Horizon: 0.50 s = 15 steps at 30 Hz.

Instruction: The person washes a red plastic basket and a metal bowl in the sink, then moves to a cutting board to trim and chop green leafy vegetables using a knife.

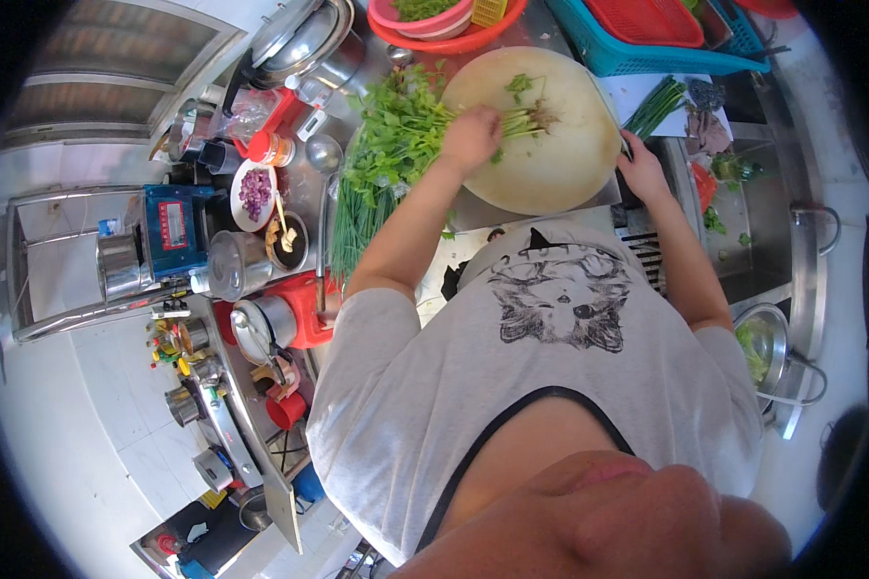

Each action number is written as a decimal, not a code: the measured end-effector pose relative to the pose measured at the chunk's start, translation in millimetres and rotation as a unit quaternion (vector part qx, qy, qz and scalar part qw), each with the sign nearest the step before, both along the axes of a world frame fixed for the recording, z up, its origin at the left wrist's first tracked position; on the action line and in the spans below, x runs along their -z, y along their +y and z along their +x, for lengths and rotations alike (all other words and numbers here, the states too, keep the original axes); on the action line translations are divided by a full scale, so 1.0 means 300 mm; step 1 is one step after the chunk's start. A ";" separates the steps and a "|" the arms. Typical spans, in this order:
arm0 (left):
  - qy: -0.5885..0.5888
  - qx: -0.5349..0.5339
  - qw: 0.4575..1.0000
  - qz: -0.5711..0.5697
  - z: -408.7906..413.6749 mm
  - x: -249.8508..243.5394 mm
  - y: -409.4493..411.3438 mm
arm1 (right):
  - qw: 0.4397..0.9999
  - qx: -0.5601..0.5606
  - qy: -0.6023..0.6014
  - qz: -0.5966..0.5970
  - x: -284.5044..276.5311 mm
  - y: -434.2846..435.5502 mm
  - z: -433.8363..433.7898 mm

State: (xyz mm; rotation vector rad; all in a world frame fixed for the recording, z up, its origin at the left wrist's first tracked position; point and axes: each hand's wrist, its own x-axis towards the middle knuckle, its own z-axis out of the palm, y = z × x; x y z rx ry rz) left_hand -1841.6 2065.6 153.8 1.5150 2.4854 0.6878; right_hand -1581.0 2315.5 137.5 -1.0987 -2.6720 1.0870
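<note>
My left hand [476, 137] is closed around a bunch of leafy green herbs [405, 119], probably Chinese celery, lying over the left part of a round chopping board [572, 170]. The bunch's pale stems and brownish roots [543, 120] point right across the board. A loose leafy sprig [523, 85] lies just above them. At the board's right edge, my right hand [641, 168] grips the dark handle of a knife [626, 147]. Its blade appears nearly edge-on along the rim, so its shape is hard to tell. Long thin green stalks [358, 224] lie below the herbs.
A steel sink [753, 253] with scraps is on the right, and cut green stalks [655, 108] lie on a white sheet [626, 90]. Left are a plate of chopped purple onion [255, 194], a dark sauce bowl [290, 246] and a pressure cooker [308, 43]. A turquoise basket [608, 58] stands behind.
</note>
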 end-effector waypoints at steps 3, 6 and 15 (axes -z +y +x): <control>-0.018 0.061 0.997 -0.045 0.080 0.065 0.030 | 0.998 0.006 0.046 -0.053 -0.006 -0.025 0.089; 0.107 0.027 0.994 0.008 0.050 0.131 0.036 | 0.997 -0.019 0.020 -0.072 -0.008 -0.058 0.149; 0.025 -0.076 0.993 0.086 -0.105 0.137 0.017 | 0.996 -0.070 -0.013 -0.053 -0.009 -0.096 0.160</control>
